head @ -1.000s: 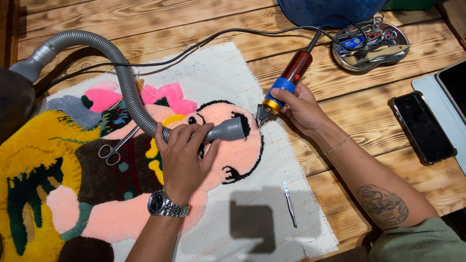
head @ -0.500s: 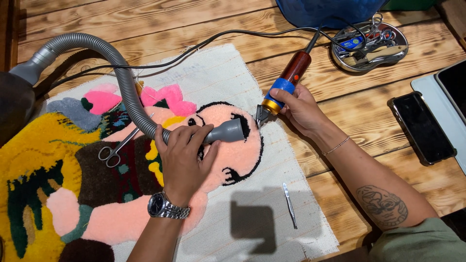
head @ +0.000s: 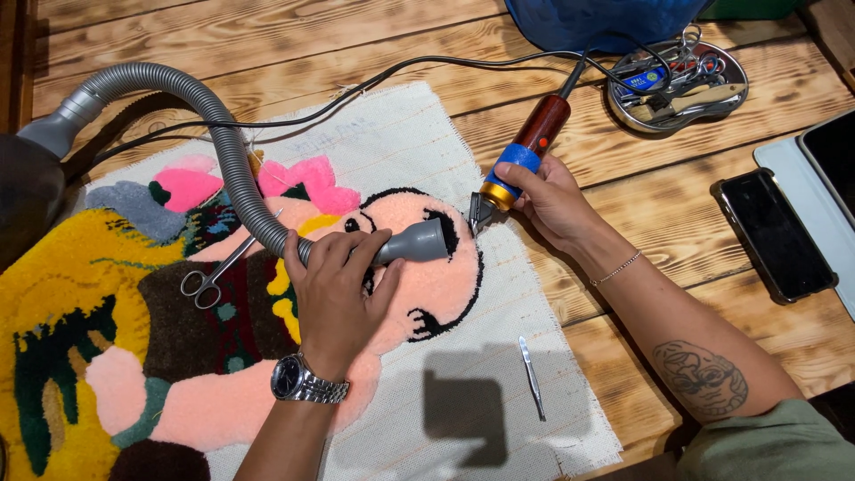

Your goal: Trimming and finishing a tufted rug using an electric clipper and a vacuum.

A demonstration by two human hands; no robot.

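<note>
L hand [head: 334, 285] is wrapped tight round the grey vacuum hose [head: 214, 134] just behind its nozzle [head: 419, 240], fingers closed over the neck. R hand [head: 552, 200] is clamped round the corded trimmer [head: 525, 160], a wood-and-blue handle w/ its cutting head down at the nozzle mouth. Both tips meet on the tufted rug [head: 178, 338], at the upper edge of the pink face beside the black outline.

Step in hand, by my judgement: shearing the pile along the face contour w/ suction taking the fluff. The next move calls for head and nozzle kept touching-close and tracked along the black line.

Room: bare backing cloth [head: 392, 142] above and below the grips. Scissors [head: 214, 272] lie on the rug just beyond the L wrist (snag risk for the hose). Tweezers [head: 532, 379] sit below the R forearm, phone [head: 775, 236] and tool tray [head: 677, 80] well apart to its outer side.
</note>
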